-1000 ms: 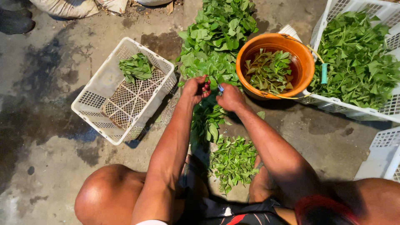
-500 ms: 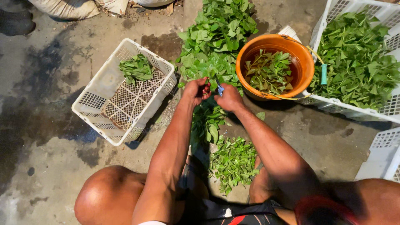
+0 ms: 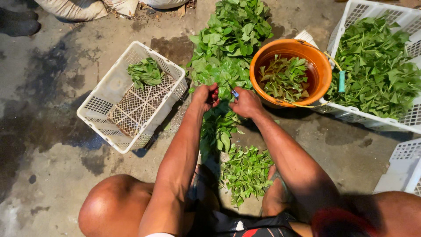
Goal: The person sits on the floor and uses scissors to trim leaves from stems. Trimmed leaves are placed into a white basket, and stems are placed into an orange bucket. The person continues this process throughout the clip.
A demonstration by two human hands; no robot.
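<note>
Down on the stained concrete floor (image 3: pixel 52 175), the person's left hand (image 3: pixel 205 95) and right hand (image 3: pixel 245 103) were close together, both pinched on a sprig of soft green leafy stems (image 3: pixel 224 91) at the near edge of a large heap of greens (image 3: pixel 230 39). A small blue-handled tool (image 3: pixel 235 93) seemed to sit in the right hand, though its shape was unclear. The sprig looked light, limp and easily bruised, best held by the stalk rather than the leaves. A round orange plastic basin (image 3: pixel 324 70) holding wet leaves stood just to the right, a white slatted crate (image 3: pixel 105 118) with one small bunch to the left, and a fuller white crate (image 3: pixel 394 123) farther right. Loose cuttings (image 3: pixel 245 173) lay between the knees, crowding the reach.
</note>
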